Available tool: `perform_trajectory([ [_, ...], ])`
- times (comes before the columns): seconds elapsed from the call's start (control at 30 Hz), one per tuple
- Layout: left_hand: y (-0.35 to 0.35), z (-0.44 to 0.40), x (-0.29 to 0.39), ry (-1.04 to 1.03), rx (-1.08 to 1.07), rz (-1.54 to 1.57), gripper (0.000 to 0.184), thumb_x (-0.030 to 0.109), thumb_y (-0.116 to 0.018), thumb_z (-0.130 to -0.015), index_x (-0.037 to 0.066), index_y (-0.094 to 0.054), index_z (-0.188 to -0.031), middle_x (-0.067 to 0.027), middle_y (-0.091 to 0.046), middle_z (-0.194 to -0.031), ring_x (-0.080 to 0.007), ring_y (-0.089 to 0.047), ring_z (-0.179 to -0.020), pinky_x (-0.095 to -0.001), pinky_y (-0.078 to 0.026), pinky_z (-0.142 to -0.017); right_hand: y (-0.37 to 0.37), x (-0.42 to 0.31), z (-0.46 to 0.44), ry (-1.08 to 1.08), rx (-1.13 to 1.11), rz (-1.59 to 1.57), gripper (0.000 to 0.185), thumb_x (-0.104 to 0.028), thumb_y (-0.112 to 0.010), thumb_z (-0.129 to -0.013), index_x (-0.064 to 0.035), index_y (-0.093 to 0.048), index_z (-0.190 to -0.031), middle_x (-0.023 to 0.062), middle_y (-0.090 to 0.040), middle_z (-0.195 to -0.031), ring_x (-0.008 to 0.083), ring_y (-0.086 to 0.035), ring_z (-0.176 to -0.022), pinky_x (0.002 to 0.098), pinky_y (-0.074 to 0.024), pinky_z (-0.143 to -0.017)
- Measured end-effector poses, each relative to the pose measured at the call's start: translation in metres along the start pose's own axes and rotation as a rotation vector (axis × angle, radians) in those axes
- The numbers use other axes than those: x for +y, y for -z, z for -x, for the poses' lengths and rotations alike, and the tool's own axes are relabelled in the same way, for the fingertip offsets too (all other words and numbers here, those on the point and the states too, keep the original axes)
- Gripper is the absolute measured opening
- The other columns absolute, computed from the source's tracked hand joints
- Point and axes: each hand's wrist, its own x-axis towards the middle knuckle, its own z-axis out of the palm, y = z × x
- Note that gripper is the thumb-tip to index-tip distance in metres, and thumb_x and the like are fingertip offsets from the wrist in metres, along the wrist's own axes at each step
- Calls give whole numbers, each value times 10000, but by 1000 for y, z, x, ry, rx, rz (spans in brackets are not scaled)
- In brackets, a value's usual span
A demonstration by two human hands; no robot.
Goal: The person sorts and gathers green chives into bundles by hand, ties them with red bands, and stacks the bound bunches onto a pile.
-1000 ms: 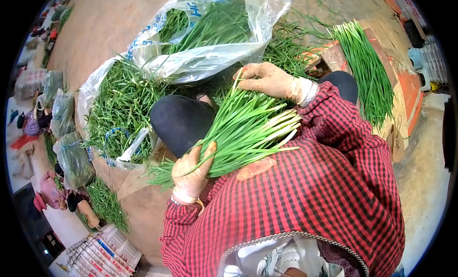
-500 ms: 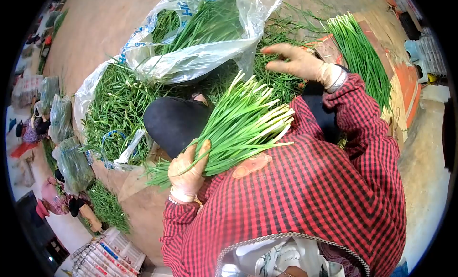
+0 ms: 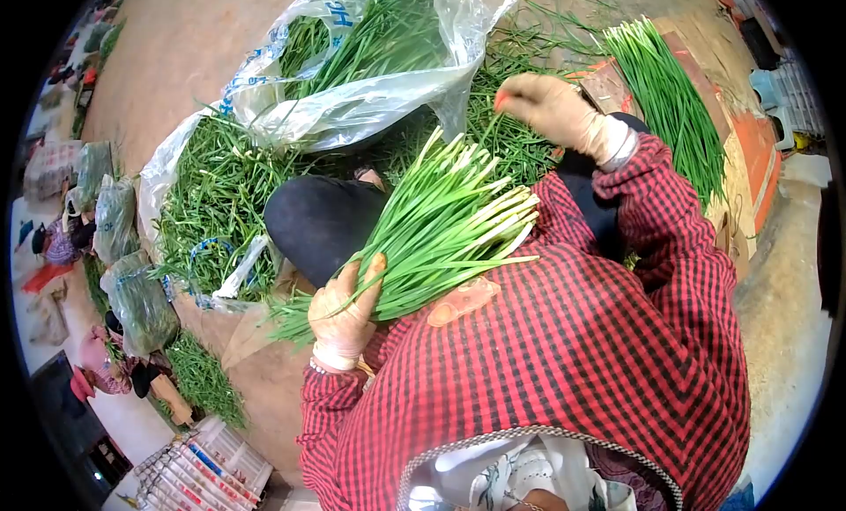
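Observation:
My gloved left hand (image 3: 345, 315) is wrapped round the leafy end of a bunch of green stalks (image 3: 441, 233), which lies slanting over my lap with its pale ends toward the upper right. My gloved right hand (image 3: 555, 113) is apart from the bunch, above loose green leaves (image 3: 507, 141). Its fingers are bent and pressed together; a thin green strand shows near the fingertips, but whether they hold it is hard to make out. A neat bundle of stalks (image 3: 674, 110) lies on a board to the right.
Ahead stands an open plastic bag (image 3: 370, 106) of long stalks. Left of my knee is a heap of loose leaves (image 3: 211, 203) on plastic. Filled bags (image 3: 141, 304) and white crates (image 3: 203, 467) are farther left. Other people's clothing shows at the far left edge.
My right hand has left the bunch and moved right and up, and its fingers have since closed together. My left hand still holds the bunch, a little farther left.

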Motion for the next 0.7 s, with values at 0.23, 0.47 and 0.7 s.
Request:
perform_trajectory([
  [0.23, 1, 0, 0, 8, 10, 10, 631, 60, -647, -681, 206, -572, -1290, -91, -633, -1121, -250, -624, -709, -354, -504, -591, 34, 15, -6, -289, 344, 92, 223, -236, -576, -943, -44, -663, -1015, 41, -668, -924, 147, -599, -847, 301, -480, -780],
  [0.47, -2, -3, 3, 25, 22, -13, 630, 41, -637, -677, 200, -584, -1285, -101, -632, -1125, -261, -627, -727, -356, -506, -597, -12, -9, 10, -156, -468, -151, 705, -603, -618, -838, 8, -641, -1188, 197, -583, -1282, 261, -540, -1204, 359, -401, -1042],
  [0.7, -2, 2, 0, 29, 44, 37, 622, 28, -617, -679, 187, -592, -1279, -101, -634, -1107, -263, -626, -731, -357, -501, -603, -48, -29, 12, -218, -244, -524, 265, -270, -629, -915, -28, -717, -975, 45, -699, -975, 104, -606, -947, 270, -438, -930],
])
